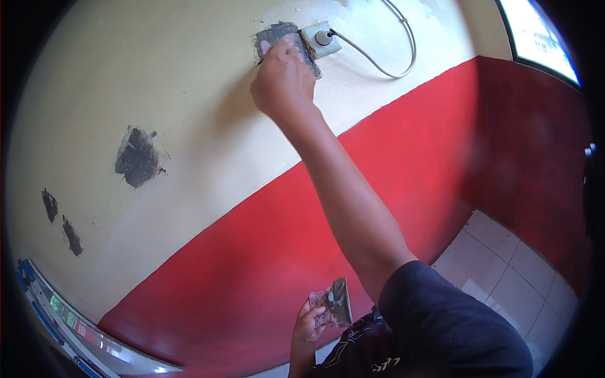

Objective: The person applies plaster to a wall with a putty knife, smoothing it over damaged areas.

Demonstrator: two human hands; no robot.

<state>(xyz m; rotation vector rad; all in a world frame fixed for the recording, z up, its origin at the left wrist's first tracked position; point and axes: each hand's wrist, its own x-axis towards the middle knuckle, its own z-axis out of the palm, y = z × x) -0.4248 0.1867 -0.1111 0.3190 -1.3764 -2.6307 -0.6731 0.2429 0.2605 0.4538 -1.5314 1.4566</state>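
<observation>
My right hand [285, 80] reaches up to the cream wall. Its fingers are bent and pressed together against a dark grey filler patch [277, 31], just left of a wall socket [318, 39]. Whatever lies under those fingertips is hidden. Low in front of my body, my left hand [307, 324] grips a flat pinkish, grey-smeared piece [321, 307] with a grey, blade-like plate [341, 302] along its right side. It looks like a scraper, but its exact kind is unclear.
A plug with a grey cable [409, 50] loops from the socket. Further dark patches [138, 157] mark the wall leftward. Below runs a red painted band [252, 271]. An aluminium and blue ladder-like frame [57, 327] stands lower left; a window [545, 38] is upper right, floor tiles [504, 271] lower right.
</observation>
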